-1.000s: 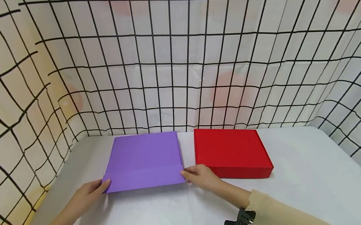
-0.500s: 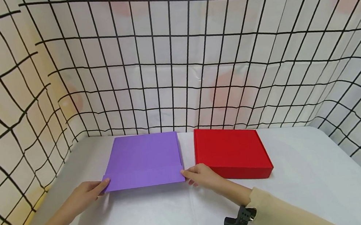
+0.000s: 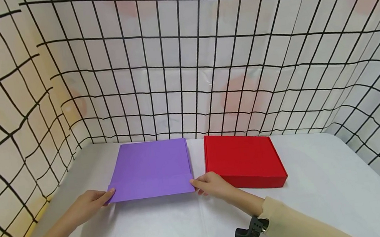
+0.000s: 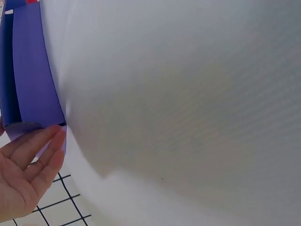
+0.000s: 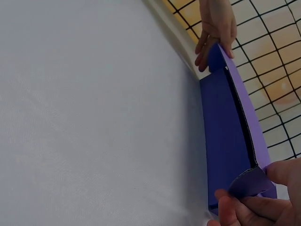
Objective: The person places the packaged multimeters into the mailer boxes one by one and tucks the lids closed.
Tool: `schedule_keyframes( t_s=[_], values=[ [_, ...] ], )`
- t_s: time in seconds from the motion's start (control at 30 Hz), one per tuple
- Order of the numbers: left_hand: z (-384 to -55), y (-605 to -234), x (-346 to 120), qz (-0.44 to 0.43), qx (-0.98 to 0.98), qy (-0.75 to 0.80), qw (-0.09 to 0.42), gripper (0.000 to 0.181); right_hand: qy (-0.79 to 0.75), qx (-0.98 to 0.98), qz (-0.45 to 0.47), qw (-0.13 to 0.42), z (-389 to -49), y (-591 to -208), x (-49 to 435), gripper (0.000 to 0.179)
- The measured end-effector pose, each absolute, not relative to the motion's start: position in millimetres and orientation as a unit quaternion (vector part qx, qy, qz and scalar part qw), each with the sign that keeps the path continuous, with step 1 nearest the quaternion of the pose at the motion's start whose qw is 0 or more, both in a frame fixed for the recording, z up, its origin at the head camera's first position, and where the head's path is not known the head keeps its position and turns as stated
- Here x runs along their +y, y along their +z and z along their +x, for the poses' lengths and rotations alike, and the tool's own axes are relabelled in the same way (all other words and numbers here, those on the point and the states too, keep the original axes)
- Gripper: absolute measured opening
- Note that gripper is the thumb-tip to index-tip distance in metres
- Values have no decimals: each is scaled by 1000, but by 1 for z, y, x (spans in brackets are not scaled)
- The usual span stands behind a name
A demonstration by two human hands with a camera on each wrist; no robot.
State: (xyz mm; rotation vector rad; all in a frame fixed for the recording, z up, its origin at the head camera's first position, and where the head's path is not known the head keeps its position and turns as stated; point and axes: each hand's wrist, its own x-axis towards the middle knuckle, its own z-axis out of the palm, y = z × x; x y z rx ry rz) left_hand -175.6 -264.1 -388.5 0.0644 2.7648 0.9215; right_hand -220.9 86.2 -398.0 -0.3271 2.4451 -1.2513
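A purple cardboard box [image 3: 151, 163] lies on the white table, left of centre in the head view. Its lid's front flap [image 3: 152, 188] sticks out toward me, lifted off the front wall [image 5: 223, 117]. At the flap's left corner my left hand [image 3: 89, 206] pinches it, thumb on top and fingers below. My right hand [image 3: 214, 185] pinches the opposite corner the same way. In the right wrist view a curved side tab [image 5: 249, 182] hangs down between the right thumb and fingers. A dark gap runs between lid and front wall.
A closed red cardboard box [image 3: 244, 157] lies right of the purple one, close beside the right hand. Black wire grid panels [image 3: 185, 76] with white sheeting behind them border the table [image 3: 322, 185] at the back and both sides. A black strap device [image 3: 252, 232] hangs at the right wrist.
The flap's front edge has risen very slightly, and the left fingers have shifted a little at its corner. Both hands keep their grip; the red box has stayed put.
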Motion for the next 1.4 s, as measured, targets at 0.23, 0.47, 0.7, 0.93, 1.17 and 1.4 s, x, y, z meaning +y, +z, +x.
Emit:
schedule_keyframes(
  t_s=[0.23,0.47,0.7,0.93,1.17,1.4],
  values=[
    [-177,-389,-267,55,941,317,105,38,-441,870,-128,181,-222,-404,88,39],
    [-179,-393,-271,70,940,317,103,35,-429,872,-170,161,-222,-405,91,50],
    [-182,-398,-275,65,944,305,104,36,-413,880,-191,135,-227,-415,90,37],
    [-185,-404,-283,38,951,296,84,56,-400,885,-209,111,-227,-417,90,32],
    [-189,-412,-283,43,947,315,55,59,-385,897,-208,69,-226,-424,89,27],
    [-195,-408,-275,37,932,353,76,70,-301,900,-297,-108,-221,-413,87,41]
  ],
)
